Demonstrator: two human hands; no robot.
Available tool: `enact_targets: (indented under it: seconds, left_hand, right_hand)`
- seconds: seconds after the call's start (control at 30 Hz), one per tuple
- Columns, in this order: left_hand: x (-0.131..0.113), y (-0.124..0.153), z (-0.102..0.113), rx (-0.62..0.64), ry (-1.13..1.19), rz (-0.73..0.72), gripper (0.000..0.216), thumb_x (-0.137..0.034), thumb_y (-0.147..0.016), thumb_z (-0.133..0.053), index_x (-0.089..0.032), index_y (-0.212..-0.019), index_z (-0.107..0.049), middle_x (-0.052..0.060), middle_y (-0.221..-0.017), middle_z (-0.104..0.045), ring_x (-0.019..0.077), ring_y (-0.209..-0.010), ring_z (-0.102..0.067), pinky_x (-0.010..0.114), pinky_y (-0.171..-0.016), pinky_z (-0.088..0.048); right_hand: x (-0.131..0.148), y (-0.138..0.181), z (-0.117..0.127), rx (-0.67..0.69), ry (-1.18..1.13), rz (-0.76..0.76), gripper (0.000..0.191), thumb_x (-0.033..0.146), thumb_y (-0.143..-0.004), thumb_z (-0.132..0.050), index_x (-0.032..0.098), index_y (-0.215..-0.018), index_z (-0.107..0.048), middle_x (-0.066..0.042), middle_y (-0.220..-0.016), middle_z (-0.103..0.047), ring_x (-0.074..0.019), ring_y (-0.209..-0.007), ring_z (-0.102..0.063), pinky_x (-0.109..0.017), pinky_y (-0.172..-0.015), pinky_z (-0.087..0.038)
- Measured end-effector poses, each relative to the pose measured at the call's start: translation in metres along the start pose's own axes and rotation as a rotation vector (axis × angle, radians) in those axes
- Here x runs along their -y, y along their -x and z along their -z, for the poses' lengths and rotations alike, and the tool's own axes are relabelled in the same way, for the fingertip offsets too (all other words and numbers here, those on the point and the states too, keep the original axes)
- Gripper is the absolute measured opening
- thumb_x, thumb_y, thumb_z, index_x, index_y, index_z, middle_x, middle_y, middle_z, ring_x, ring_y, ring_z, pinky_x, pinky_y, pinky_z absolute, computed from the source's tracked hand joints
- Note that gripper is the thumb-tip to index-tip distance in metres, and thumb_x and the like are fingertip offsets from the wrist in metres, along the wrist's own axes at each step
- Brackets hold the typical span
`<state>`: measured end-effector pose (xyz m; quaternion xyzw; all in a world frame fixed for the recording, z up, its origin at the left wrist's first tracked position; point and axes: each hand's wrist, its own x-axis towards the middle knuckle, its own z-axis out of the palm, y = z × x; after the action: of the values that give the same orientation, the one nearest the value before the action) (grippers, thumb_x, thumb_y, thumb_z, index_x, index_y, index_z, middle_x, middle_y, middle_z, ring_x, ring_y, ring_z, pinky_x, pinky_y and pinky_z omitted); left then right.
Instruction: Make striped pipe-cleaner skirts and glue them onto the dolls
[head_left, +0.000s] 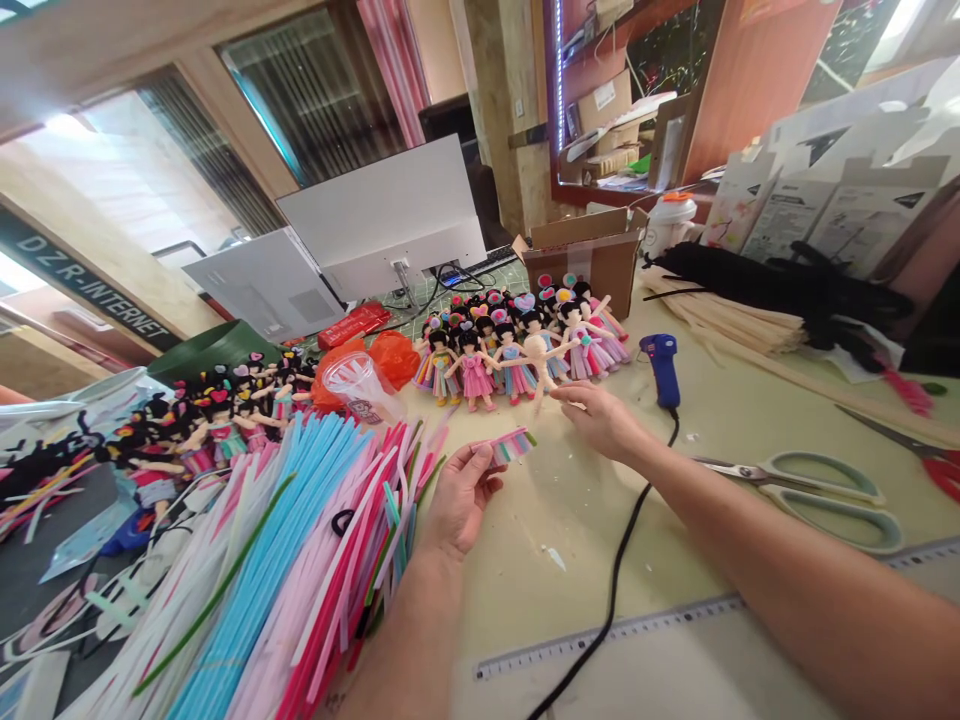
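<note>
My left hand [459,492] pinches a small striped strip of cut straw pieces [511,445], pink, blue and green, just above the table. My right hand [596,415] holds a bare beige doll figure [538,360] by its legs, arms spread, in front of a group of finished dolls [517,345] with black hair and colourful skirts. The two hands are close together, the strip a little below and left of the bare doll.
A big heap of blue, pink and white straws [300,560] lies left. More dolls [217,415] stand beyond it. A blue glue gun [663,368] with black cord, scissors [817,485], a ruler [600,632], a cardboard box [589,255], monitors [390,220] and a clear cup [360,385] surround the workspace.
</note>
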<state>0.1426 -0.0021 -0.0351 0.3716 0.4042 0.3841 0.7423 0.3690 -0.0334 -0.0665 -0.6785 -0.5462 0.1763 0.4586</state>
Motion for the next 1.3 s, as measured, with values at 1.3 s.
enact_targets:
  seconds: [1.3]
  left_hand:
    - [0.016,0.006,-0.004,0.305,-1.379,-0.664,0.043,-0.027,-0.090,-0.061,-0.027,-0.133,-0.061,0.010,-0.145,-0.056,0.0296,-0.135,-0.045,0.048,-0.114,-0.033]
  right_hand:
    - [0.026,0.014,0.028,0.270,-0.329,-0.348,0.012,0.027,-0.068,-0.069,0.021,-0.067,-0.059,0.003,-0.056,-0.057,-0.0116,-0.051,-0.051,-0.025,-0.050,-0.045]
